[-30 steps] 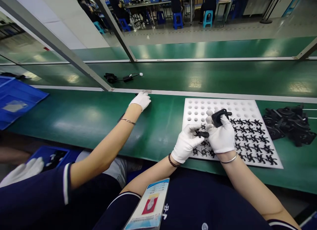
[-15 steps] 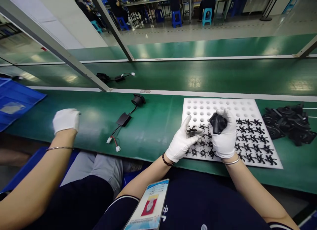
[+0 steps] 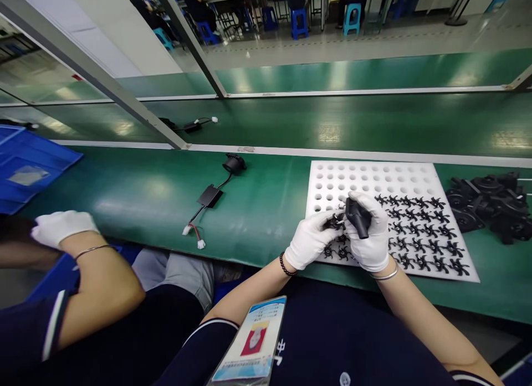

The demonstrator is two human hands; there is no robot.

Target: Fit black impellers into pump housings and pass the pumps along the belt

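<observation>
My gloved left hand [image 3: 310, 241] pinches a small black fan impeller [image 3: 336, 221] at its fingertips, over the left part of a white foam tray [image 3: 372, 181]. In my gloved right hand [image 3: 371, 239] is a black plastic fan housing [image 3: 358, 215], its tube-shaped outlet pointing down toward me. The impeller is close to the housing's left side; whether they touch I cannot tell. Rows of black impellers [image 3: 418, 229] sit in the near part of the tray, and the far rows show bare round holes. My hands cover some of the impellers.
Black housings [image 3: 490, 206] lie piled right of the tray. A black fan unit [image 3: 235, 163] wired to a black box [image 3: 210, 196] lies left on the green table [image 3: 266, 220]. A co-worker's gloved hand [image 3: 64, 228] is beside a blue bin [image 3: 35, 167]. A metal post [image 3: 137, 112] slants behind.
My left hand has brought the impeller right, closer to the housing. My right hand has moved slightly left and turned the housing. The co-worker's hand has moved left and down toward the table edge.
</observation>
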